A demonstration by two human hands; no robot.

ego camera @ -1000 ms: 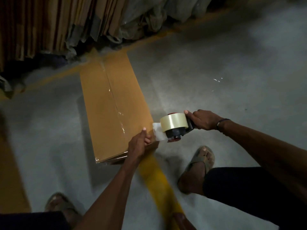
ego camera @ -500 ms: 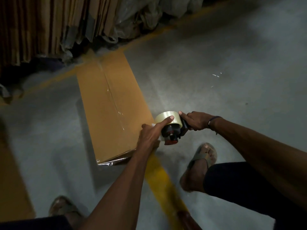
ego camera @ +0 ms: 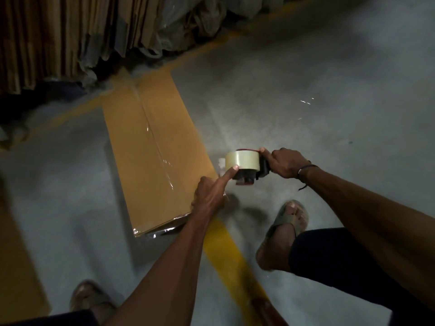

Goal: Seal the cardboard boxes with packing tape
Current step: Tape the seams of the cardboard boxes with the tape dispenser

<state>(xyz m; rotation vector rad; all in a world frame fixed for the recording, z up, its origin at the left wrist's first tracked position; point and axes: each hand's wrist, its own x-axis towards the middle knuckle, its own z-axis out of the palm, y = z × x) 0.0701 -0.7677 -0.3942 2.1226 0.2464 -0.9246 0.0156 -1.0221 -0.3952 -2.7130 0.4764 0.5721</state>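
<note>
The long flat brown cardboard box (ego camera: 150, 158) lies on the grey concrete floor (ego camera: 306, 90), clear tape along its seam; the right hand (ego camera: 283, 162) has its grip closed round the black-and-red tape dispenser (ego camera: 247, 168) beside the box's near corner; the left hand (ego camera: 209, 195) has its forefinger stretched onto the roll, its other fingers curled, holding nothing visible.

One view only, head-mounted, so no overlap with a second camera is being recorded. The camera is looking forward and steeply down from standing height onto the concrete floor (ego camera: 306, 67). Both forearms are entering from the bottom edge, with the left hand (ego camera: 209, 196) and right hand (ego camera: 284, 162) sitting close to frame centre, near the lens. The cardboard box (ego camera: 150, 156) is lying ahead, running away toward the stacked cardboard (ego camera: 58, 36) at the top edge. Sandalled feet are showing at the bottom, and wide-angle bending is showing at the margins.
</note>
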